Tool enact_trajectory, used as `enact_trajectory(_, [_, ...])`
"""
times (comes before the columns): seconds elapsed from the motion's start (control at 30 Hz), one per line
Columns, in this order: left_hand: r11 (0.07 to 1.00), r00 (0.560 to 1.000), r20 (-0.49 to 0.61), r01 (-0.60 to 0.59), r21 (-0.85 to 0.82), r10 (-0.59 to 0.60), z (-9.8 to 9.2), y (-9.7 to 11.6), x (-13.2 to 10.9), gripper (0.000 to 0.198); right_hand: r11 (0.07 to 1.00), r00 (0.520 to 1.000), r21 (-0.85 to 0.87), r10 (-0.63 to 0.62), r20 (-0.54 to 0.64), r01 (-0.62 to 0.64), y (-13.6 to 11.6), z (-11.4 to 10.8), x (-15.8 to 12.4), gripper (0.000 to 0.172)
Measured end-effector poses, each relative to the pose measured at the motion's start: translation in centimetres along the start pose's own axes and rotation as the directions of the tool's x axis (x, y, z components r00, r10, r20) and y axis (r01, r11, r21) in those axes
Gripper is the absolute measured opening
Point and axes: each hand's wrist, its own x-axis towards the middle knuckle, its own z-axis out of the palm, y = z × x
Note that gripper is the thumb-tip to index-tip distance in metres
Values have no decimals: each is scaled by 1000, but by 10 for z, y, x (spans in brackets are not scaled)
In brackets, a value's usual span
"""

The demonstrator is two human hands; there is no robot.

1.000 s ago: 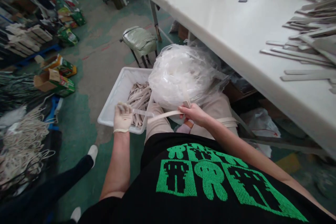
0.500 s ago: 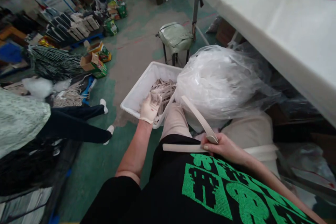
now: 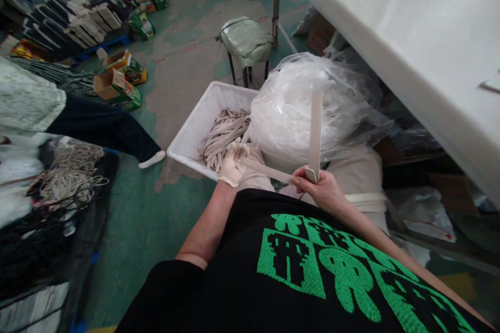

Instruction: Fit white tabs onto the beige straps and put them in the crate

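Head view: gloved left hand (image 3: 233, 165) and bare right hand (image 3: 317, 187) grip a bent cream strap (image 3: 269, 170), fingers (image 3: 299, 179) clenched; many strips (image 3: 224, 138) remain in white crate (image 3: 191, 125).

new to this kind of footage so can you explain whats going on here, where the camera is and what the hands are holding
This is no machine: these are a person's own two hands, filmed by one camera worn on their head, looking down past their black shirt with its green print. The left hand wears a white glove and touches the end of a pale flat strip. The bare right hand grips that strip, and an upright length rises from the same hand; I cannot tell whether they are one bent piece or two. Ahead sit a white plastic crate holding a heap of similar strips and a large clear plastic bag of white material. A white table runs along the right, and another person's leg shows at left.
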Motion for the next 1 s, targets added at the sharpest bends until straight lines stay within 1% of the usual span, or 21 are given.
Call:
enact_trajectory(0.13, [1000, 1000, -8, 2, -19, -3, 0, -5, -1, 31, 1000, 999, -9, 12, -39, -12, 5, -4, -1, 42])
enact_trajectory(0.2, [999, 999, -11, 42, -33, -42, -1, -8, 0, 29, 999, 999, -51, -4, -52, 1, 8, -7, 0, 39])
enact_trajectory(0.27, [995, 995, 40, 93, -44, -91, -3, -12, 4, 25, 998, 998, -68, -23, -59, 19, 12, -11, 3, 37])
enact_trajectory(0.33, [993, 988, 102, 119, -15, -117, -6, -14, 7, 19, 998, 997, -50, -32, -65, 29, 14, -13, 6, 36])
enact_trajectory(0.4, [995, 990, 97, 100, 29, -103, -9, -17, 8, 13, 1000, 996, -12, -19, -82, 18, 13, -13, 7, 35])
enact_trajectory(0.5, [995, 994, 58, 85, 45, -88, -10, -21, 2, 7, 998, 983, 65, 18, -182, -7, 9, -9, 7, 33])
enact_trajectory(0.6, [991, 988, 86, 124, 50, -128, -8, -25, -9, 7, 993, 953, 115, 22, -303, 13, 7, -5, 10, 31])
enact_trajectory(0.67, [988, 985, 94, 137, 76, -144, -5, -30, -18, 7, 994, 944, 99, -2, -330, 37, 8, -4, 15, 26])
enact_trajectory(0.73, [985, 986, 93, 127, 118, -139, -3, -35, -25, 7, 998, 950, 53, -25, -312, 44, 11, -2, 21, 22])
enact_trajectory(0.87, [971, 987, 124, 74, 226, -104, -2, -45, -32, 11, 1000, 977, -5, -22, -211, 21, 15, 2, 32, 25])
enact_trajectory(0.93, [961, 989, 141, 5, 277, -46, -4, -51, -32, 15, 1000, 986, -13, -12, -164, 10, 14, 5, 35, 28])
enact_trajectory(1.0, [935, 985, 165, -100, 341, 45, -6, -57, -32, 17, 1000, 994, -28, -17, -111, 14, 12, 7, 35, 32])
